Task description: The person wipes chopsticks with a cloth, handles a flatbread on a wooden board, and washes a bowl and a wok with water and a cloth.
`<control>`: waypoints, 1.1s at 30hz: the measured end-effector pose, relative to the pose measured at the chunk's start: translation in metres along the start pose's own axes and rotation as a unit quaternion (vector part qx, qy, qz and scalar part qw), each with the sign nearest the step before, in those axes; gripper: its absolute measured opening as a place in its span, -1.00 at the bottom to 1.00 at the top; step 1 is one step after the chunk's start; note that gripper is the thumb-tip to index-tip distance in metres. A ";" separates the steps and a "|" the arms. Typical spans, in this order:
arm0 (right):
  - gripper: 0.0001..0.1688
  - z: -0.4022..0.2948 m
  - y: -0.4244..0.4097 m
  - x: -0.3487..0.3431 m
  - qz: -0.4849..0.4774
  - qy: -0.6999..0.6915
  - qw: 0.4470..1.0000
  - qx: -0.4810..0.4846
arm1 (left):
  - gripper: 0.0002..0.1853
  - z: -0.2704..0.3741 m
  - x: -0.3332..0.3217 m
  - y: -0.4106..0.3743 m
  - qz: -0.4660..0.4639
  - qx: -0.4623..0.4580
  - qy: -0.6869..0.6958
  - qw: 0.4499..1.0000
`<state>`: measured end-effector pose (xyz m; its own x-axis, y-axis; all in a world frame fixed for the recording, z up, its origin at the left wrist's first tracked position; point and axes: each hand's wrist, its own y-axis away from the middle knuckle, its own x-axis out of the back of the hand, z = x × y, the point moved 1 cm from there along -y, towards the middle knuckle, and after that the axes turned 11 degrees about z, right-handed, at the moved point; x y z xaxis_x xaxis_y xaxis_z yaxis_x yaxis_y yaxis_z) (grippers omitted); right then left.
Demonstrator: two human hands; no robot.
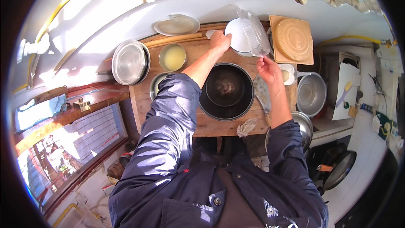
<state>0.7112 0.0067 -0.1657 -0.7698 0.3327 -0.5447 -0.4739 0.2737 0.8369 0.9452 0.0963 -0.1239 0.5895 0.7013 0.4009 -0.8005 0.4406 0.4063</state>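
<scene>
My left hand [221,41] reaches to the back of the wooden table and grips the left rim of a white round dish [236,36] with a dark edge line. A clear ribbed plastic lid [253,30] stands tilted over the dish's right side. Its lower rim is pinched between the fingertips of my right hand [269,70]. In front of both hands sits a large dark pot [226,90], its inner bottom stained brown. Below my right wrist lies a flat cleaver-like blade [263,93], partly hidden by the forearm.
A bowl of pale yellow liquid [172,57] and lidded stacked bowls [128,62] stand left. At right are a tan plastic container [293,39], a metal pan [311,94] and a metal bowl [305,129]. A crumpled cloth [246,127] lies at the wooden table's [215,131] front edge.
</scene>
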 end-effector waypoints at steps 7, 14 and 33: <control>-0.87 0.009 -0.001 0.001 -0.002 0.024 1.000 0.001 | -0.65 -0.016 -0.023 -0.014 0.020 -0.046 -0.153 0.987; -0.89 0.021 -0.005 0.005 -0.009 0.050 0.998 0.028 | -0.65 -0.025 -0.030 -0.017 0.057 -0.119 -0.210 0.969; -0.79 0.043 0.008 0.019 0.103 0.219 0.946 0.215 | -0.87 -0.063 0.152 0.075 0.028 -0.054 0.154 0.986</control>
<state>0.7114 0.0544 -0.1719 -0.9751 0.0385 -0.2183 -0.1485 0.6175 0.7724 0.9683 0.2714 -0.0841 0.4960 0.8562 0.1445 -0.8479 0.4416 0.2934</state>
